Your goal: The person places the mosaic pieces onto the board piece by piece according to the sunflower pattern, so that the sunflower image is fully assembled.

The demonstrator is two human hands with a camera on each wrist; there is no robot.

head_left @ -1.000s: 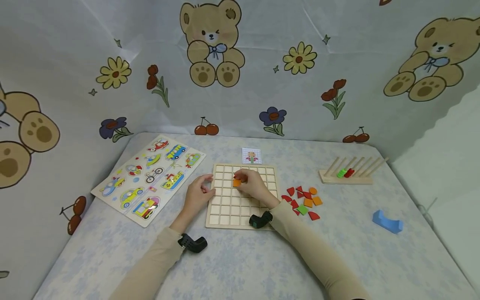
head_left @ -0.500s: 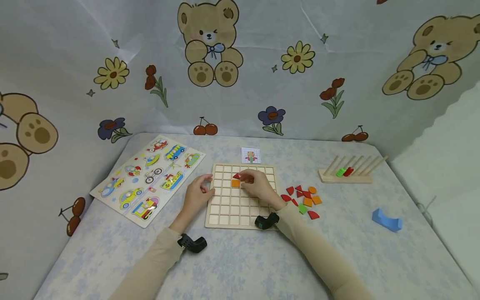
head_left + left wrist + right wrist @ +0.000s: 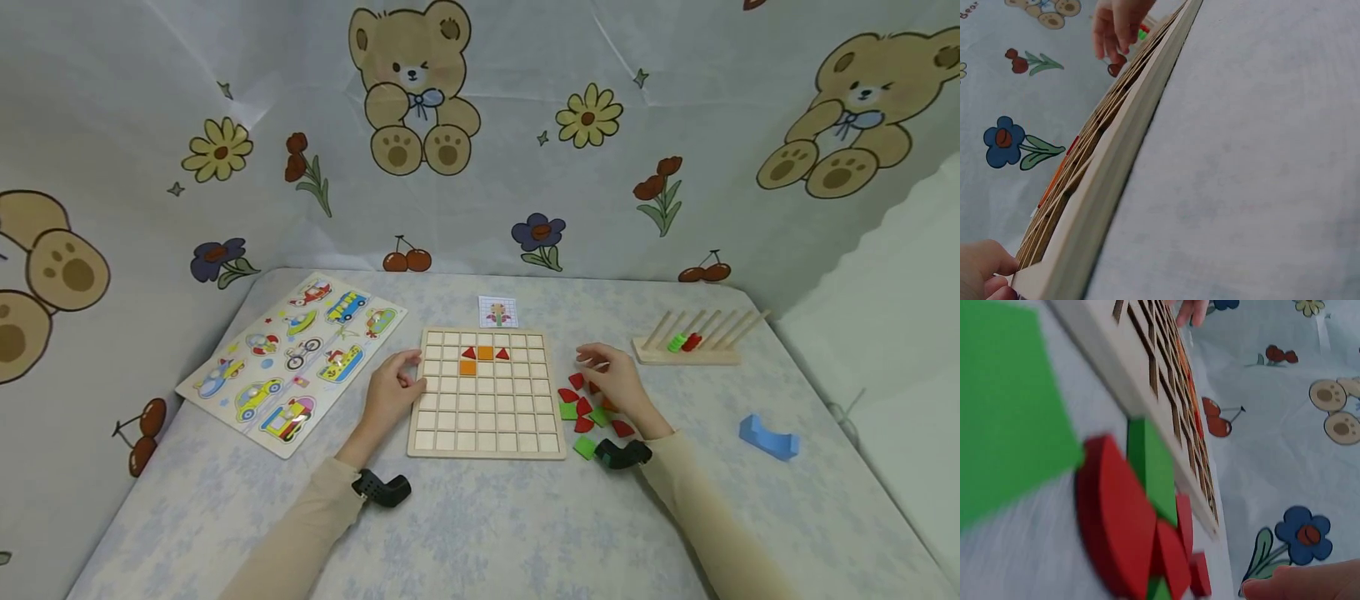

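Note:
On the wooden grid board (image 3: 483, 417) in the head view lie two red triangles (image 3: 502, 355), with an orange square (image 3: 486, 353) between them and another orange square (image 3: 468, 368) below the left triangle. My left hand (image 3: 390, 390) rests at the board's left edge, its thumb and fingertips touching the frame. Over on the right, my right hand (image 3: 618, 379) hovers above a pile of loose pieces, fingers loosely bent, with nothing seen between them. Red pieces (image 3: 1125, 519) and green squares (image 3: 1007, 406) show beside the board in the right wrist view; the hand partly hides the pile.
Behind the board lies a small pattern card (image 3: 498, 312). A vehicle picture puzzle board (image 3: 288, 392) is at the left. To the right stand a wooden peg rack (image 3: 686, 357) with green and red beads and a blue curved block (image 3: 768, 437).
My right hand has moved right, off the board to above the loose pieces. An orange square and right-hand red triangle now show on the board. The left hand stays at its edge.

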